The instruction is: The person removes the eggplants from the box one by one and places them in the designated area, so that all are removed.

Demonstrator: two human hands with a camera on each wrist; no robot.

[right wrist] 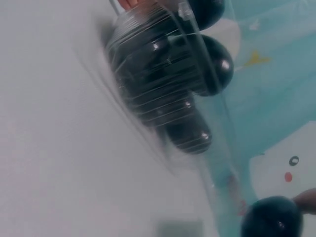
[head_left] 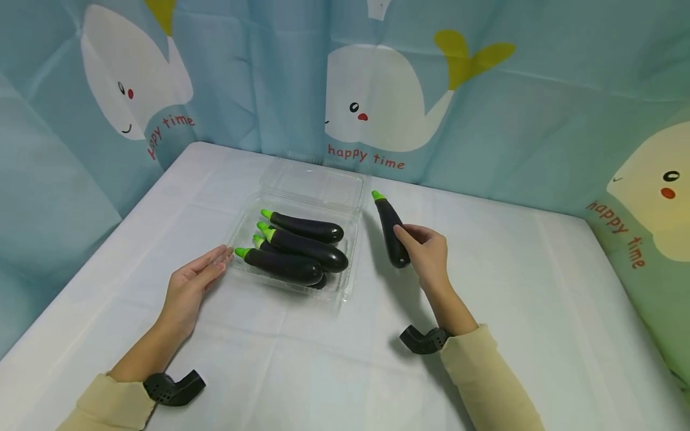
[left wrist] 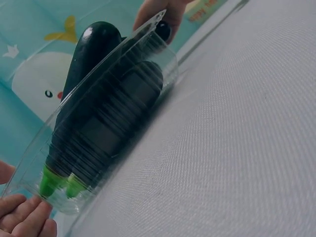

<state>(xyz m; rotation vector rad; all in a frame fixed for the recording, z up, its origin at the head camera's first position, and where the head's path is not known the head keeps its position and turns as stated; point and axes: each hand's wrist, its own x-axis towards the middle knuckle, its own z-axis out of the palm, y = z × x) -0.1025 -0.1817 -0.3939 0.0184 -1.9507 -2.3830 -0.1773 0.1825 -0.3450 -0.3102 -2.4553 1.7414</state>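
Observation:
Between thumb and fingers, my right hand [head_left: 429, 258] grips a dark eggplant [head_left: 388, 220] with a bright green stem pointing away. It is held to the right of a clear plastic clamshell box [head_left: 353, 254], its shadow falling on the table. Several similar eggplants [head_left: 307, 248] are piled in the box, green stems to the left, some partly hidden under others. My left hand [head_left: 185, 290] pinches the box's left rim, thumb on one side and fingers on the other in the left wrist view. The held eggplant's rounded end [right wrist: 272, 219] shows in the right wrist view.
The box's clear lid [head_left: 315, 184] lies folded back toward the curtain. A white cloth covers the table [head_left: 517, 287]. A blue curtain [head_left: 286, 78] printed with whales hangs along the back and sides. Each wrist wears a black device [head_left: 173, 388].

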